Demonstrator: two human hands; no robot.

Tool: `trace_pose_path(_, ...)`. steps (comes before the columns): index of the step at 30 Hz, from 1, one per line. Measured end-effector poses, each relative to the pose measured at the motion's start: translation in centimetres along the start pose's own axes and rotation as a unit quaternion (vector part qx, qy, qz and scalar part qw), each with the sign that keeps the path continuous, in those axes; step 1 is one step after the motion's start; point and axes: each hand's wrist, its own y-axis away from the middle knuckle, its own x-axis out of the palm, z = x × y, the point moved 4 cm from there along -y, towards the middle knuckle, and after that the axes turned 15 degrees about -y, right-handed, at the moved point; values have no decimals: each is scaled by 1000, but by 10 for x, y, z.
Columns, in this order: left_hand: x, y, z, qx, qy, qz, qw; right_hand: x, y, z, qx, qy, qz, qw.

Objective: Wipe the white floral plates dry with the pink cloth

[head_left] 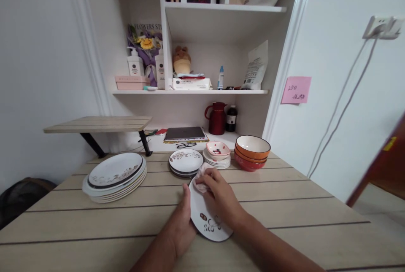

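A white plate (202, 204) with a brown floral pattern and a dark rim is tilted above the near middle of the table. My left hand (182, 225) grips its left edge, thumb up along the rim and the other fingers hidden beneath. Bunched in my right hand (221, 196) is a pale pink cloth (202, 178), pressed against the plate's far upper part. Just beyond stands a short stack of similar floral plates (186, 160).
Large plates (117, 171) are stacked at the left. Behind the work are small dishes (218, 149) and orange and red bowls (252, 149). A laptop (185, 133), glasses (186, 145) and a red jug (217, 118) lie farther back. A raised wooden shelf (98, 123) overhangs the left rear.
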Motion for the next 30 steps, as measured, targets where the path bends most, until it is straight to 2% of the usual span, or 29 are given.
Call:
trace_pose_path(5,-4,-3,3,11,19,37,999,10,1,24,-17,-51,128,990)
trace_pose_path(10,-2,3,0,16,4,22,1000,4,9,40,-39,-81,305,948)
trace_pose_path(14,3,5,-2,-9,-9,18,1000,-11,17,35,-15,-32,434,900)
trace_pose_path(17,-2,2,-2,-14,-12,-1,1000,-27,17,19,59,29,484,873)
trace_pose_path(19,-9,1,-2,-13,-30,-41,999,-40,13,6,112,67,461,878)
trace_pose_path(23,-15,2,-2,-16,-67,-108,992,-55,0,-10,141,118,297,937)
trace_pose_path(27,-8,3,-3,-26,-79,-89,993,-46,-7,-15,112,147,141,973)
trace_pose_path(30,-4,2,-3,-23,-83,-68,994,-33,-8,-15,65,108,91,988)
